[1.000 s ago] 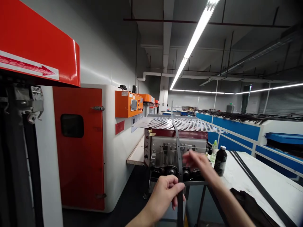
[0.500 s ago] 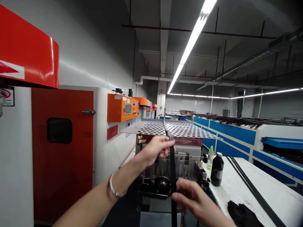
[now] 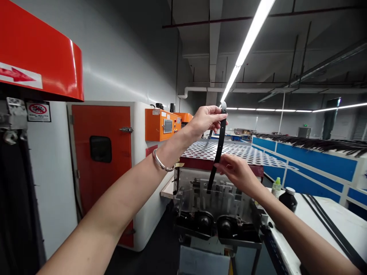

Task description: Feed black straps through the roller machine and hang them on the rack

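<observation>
My left hand [image 3: 205, 120] is raised and pinches the top end of a narrow black strap [image 3: 219, 147]. The strap hangs down towards the slot of a small grey roller machine [image 3: 218, 208]. My right hand [image 3: 236, 172] grips the strap lower down, just above the machine's clear guard. A red perforated metal plate [image 3: 226, 151] lies over the back of the machine. A silver bracelet sits on my left wrist.
A white oven cabinet with a red door [image 3: 101, 168] and an orange control box [image 3: 160, 124] stands to the left. At the right, a white table [image 3: 323, 223] carries long black strips [image 3: 329, 225], a dark bottle [image 3: 288, 198] and a small green bottle [image 3: 276, 187]. Blue racks run behind.
My left hand has risen with the strap's top end, which now stands clear above the plate. My right hand has moved up the strap from near the machine's front.
</observation>
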A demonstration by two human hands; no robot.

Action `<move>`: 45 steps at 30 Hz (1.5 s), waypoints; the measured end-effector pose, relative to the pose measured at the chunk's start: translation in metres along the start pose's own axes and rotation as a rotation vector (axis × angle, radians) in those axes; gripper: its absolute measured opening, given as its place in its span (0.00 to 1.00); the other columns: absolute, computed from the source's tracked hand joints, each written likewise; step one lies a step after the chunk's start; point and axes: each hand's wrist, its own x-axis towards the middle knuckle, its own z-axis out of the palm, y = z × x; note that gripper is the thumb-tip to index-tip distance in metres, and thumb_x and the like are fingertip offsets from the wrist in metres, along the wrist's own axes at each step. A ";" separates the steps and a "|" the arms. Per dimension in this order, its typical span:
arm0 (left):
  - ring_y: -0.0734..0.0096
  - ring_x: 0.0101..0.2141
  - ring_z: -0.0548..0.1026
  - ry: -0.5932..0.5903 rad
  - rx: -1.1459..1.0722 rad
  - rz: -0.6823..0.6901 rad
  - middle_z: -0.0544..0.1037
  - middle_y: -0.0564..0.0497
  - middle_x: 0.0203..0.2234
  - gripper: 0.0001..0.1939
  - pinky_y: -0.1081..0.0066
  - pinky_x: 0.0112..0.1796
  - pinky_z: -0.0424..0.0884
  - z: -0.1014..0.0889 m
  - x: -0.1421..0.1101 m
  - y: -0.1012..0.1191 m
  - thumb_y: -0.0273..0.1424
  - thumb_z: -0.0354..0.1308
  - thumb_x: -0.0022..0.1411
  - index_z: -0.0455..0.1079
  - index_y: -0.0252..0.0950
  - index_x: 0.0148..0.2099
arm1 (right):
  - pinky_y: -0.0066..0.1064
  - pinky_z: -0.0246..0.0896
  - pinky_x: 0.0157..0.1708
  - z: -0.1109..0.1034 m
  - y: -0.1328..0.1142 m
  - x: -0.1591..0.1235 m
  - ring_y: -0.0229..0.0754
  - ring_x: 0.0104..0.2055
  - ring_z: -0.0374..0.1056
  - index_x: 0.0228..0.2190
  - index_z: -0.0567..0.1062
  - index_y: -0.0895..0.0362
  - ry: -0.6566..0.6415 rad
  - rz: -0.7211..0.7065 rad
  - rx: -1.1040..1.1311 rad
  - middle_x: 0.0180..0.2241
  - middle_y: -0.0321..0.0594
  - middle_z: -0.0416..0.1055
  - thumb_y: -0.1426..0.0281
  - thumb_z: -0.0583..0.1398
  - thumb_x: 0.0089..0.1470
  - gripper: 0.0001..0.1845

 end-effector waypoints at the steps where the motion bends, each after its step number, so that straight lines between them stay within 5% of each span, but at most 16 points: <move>1: 0.84 0.21 0.66 0.001 0.021 0.006 0.78 0.47 0.28 0.05 0.72 0.24 0.63 0.002 -0.005 -0.004 0.26 0.58 0.61 0.66 0.34 0.32 | 0.28 0.61 0.27 0.002 0.000 -0.001 0.37 0.26 0.65 0.26 0.65 0.55 -0.012 0.013 0.033 0.25 0.35 0.66 0.64 0.58 0.60 0.12; 7: 0.82 0.19 0.68 0.001 0.068 0.000 0.76 0.49 0.26 0.04 0.73 0.22 0.67 0.010 -0.028 -0.028 0.25 0.57 0.60 0.64 0.34 0.33 | 0.29 0.65 0.28 0.016 0.003 -0.008 0.38 0.27 0.68 0.32 0.66 0.54 -0.059 0.054 0.185 0.28 0.37 0.69 0.62 0.54 0.62 0.10; 15: 0.81 0.18 0.68 0.023 0.034 -0.011 0.76 0.49 0.26 0.03 0.75 0.19 0.68 0.007 -0.044 -0.054 0.26 0.57 0.60 0.66 0.33 0.33 | 0.29 0.62 0.30 0.034 0.018 -0.017 0.39 0.29 0.67 0.28 0.63 0.54 -0.097 0.063 0.122 0.28 0.37 0.69 0.64 0.52 0.63 0.12; 26: 0.81 0.19 0.68 0.010 0.030 -0.006 0.74 0.52 0.23 0.05 0.76 0.20 0.67 0.009 -0.045 -0.061 0.27 0.58 0.59 0.65 0.33 0.31 | 0.28 0.54 0.30 0.016 0.017 -0.022 0.37 0.28 0.65 0.27 0.63 0.54 -0.147 0.058 -0.075 0.27 0.35 0.70 0.70 0.53 0.63 0.10; 31: 0.80 0.19 0.66 -0.010 0.120 -0.060 0.68 0.56 0.18 0.06 0.75 0.20 0.62 0.014 -0.053 -0.075 0.29 0.59 0.58 0.67 0.35 0.30 | 0.30 0.53 0.31 0.012 0.022 -0.040 0.39 0.29 0.64 0.31 0.68 0.55 -0.172 0.058 -0.286 0.31 0.38 0.69 0.64 0.54 0.63 0.10; 36: 0.81 0.19 0.62 -0.039 0.244 -0.084 0.66 0.58 0.18 0.07 0.73 0.23 0.57 0.021 -0.064 -0.093 0.31 0.59 0.57 0.68 0.35 0.28 | 0.31 0.54 0.30 0.000 0.008 -0.073 0.38 0.28 0.63 0.39 0.71 0.54 -0.063 0.203 -0.211 0.33 0.38 0.69 0.57 0.55 0.62 0.14; 39: 0.79 0.22 0.62 -0.025 0.345 -0.101 0.67 0.57 0.19 0.10 0.73 0.27 0.59 0.029 -0.071 -0.103 0.33 0.60 0.57 0.70 0.34 0.26 | 0.30 0.53 0.27 0.002 -0.002 -0.107 0.38 0.28 0.62 0.36 0.72 0.54 -0.176 0.331 0.002 0.29 0.36 0.69 0.57 0.53 0.63 0.15; 45: 0.74 0.28 0.67 0.236 0.504 -0.166 0.75 0.52 0.34 0.14 0.71 0.35 0.64 0.040 -0.133 -0.110 0.38 0.57 0.61 0.73 0.37 0.46 | 0.30 0.51 0.27 0.068 0.027 -0.206 0.39 0.27 0.61 0.27 0.70 0.56 -0.495 0.596 0.242 0.24 0.35 0.67 0.54 0.52 0.62 0.22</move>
